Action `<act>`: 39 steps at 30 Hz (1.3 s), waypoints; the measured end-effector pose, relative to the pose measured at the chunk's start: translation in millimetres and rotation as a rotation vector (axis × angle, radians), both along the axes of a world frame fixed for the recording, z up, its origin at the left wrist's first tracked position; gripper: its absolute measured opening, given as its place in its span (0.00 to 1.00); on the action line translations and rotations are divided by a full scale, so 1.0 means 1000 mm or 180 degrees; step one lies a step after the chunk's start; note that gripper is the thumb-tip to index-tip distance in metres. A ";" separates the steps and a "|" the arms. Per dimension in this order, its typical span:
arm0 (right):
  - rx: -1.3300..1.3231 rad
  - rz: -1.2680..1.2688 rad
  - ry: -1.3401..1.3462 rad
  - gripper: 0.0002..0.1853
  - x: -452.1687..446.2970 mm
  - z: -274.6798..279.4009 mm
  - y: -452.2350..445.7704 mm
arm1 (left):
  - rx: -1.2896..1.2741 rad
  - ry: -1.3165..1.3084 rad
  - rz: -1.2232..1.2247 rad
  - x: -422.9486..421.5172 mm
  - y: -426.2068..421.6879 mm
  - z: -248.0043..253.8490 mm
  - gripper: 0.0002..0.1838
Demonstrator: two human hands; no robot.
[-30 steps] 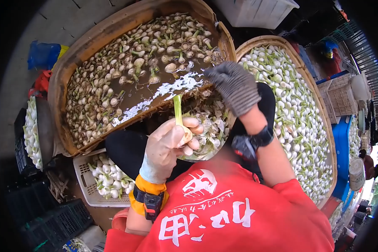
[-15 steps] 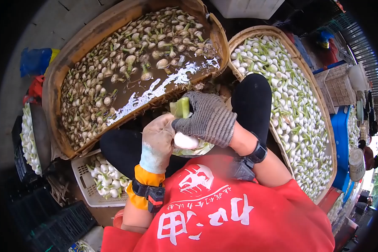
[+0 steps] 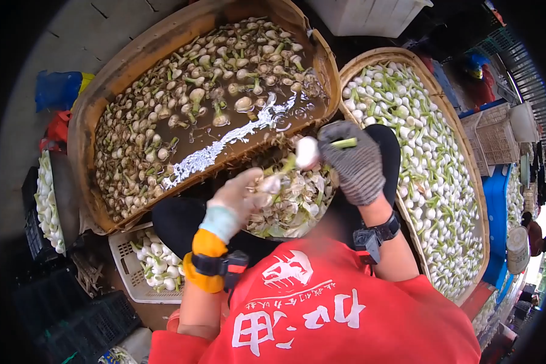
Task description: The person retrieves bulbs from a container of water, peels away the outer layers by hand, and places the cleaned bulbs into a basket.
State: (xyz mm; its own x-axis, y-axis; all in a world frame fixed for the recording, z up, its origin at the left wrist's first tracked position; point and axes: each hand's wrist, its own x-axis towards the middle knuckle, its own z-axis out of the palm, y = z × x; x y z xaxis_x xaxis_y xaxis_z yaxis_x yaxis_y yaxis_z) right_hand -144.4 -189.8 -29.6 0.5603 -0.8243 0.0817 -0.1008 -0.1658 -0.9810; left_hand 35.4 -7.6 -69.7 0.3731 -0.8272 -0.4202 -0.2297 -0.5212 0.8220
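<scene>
The right fingers, now holding the bulb alone, have moved apart from the left fingers

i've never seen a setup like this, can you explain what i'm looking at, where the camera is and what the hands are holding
There is no robot here: these are a person's own two gloved hands. The camera is worn on the person's head, looking forward and down, so the red shirt at the bottom is the wearer's.

The right hand, in a grey glove, holds a green stalk. A white bulb is close by its fingers; I can't tell whether the two are joined. The left hand, in a pale glove, is blurred, so its grip is unclear.

Between the hands and the shirt lies a heap of peelings. Ahead is a brown tub of bulbs in murky water; the right-hand tub and the pale crate hold whiter bulbs.
</scene>
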 end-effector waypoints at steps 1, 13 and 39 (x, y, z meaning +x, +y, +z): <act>-0.0712 -0.0510 0.0036 0.11 -0.003 -0.001 -0.016 | -0.0440 -0.0979 -0.0597 0.006 0.004 -0.018 0.19; 0.0231 0.0764 0.0329 0.07 0.025 -0.040 0.001 | 0.0252 -0.1154 0.0568 0.143 -0.095 -0.065 0.24; -0.1944 0.0892 0.0919 0.12 0.075 -0.038 0.001 | -0.1095 0.4134 0.1991 0.027 -0.066 0.001 0.30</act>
State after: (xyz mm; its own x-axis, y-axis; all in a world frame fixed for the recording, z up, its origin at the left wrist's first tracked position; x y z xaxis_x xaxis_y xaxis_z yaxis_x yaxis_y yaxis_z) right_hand -69.3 -188.7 -67.2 0.8121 -0.5015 0.2983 -0.2149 -0.7324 -0.6461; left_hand 62.0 -74.1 -69.1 0.2232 -0.8034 -0.5520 0.9282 0.0023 0.3720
